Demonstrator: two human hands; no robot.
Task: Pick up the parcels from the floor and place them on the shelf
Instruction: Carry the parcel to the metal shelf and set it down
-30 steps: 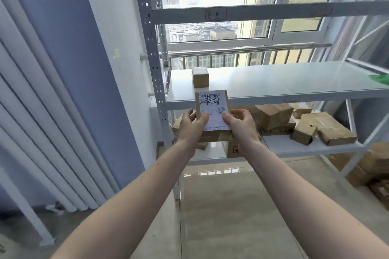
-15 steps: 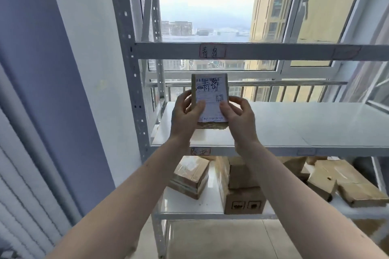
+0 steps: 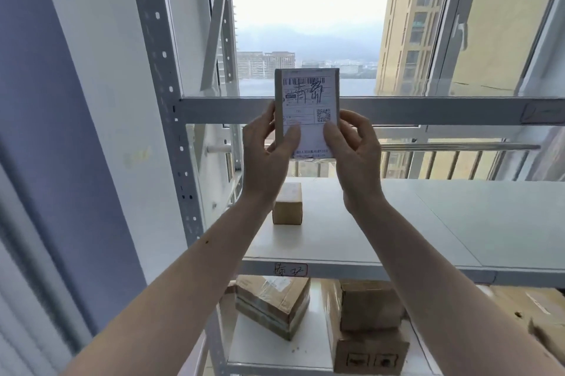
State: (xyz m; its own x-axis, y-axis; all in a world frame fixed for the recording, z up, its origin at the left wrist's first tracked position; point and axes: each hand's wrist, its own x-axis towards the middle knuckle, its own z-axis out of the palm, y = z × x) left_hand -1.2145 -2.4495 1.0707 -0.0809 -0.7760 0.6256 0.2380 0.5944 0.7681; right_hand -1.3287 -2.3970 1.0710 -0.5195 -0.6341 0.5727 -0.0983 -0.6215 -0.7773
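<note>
I hold a small flat cardboard parcel (image 3: pixel 307 100) upright, its white shipping label with barcode and handwriting facing me. My left hand (image 3: pixel 264 155) grips its left edge and my right hand (image 3: pixel 354 155) grips its right edge, thumbs on the label. The parcel is raised in front of the upper shelf beam (image 3: pixel 428 109) of a white metal shelf (image 3: pixel 397 222). A small brown box (image 3: pixel 287 203) stands on the middle shelf board below my hands.
The lower shelf holds several cardboard boxes, one taped box (image 3: pixel 272 305) at the left and a stacked pair (image 3: pixel 367 329) beside it. A perforated upright post (image 3: pixel 165 100) stands at the left. A window with a railing lies behind the shelf.
Both hands have lifted the parcel upward, from the middle shelf level to the upper beam. My view has tilted up and moved closer to the shelf.
</note>
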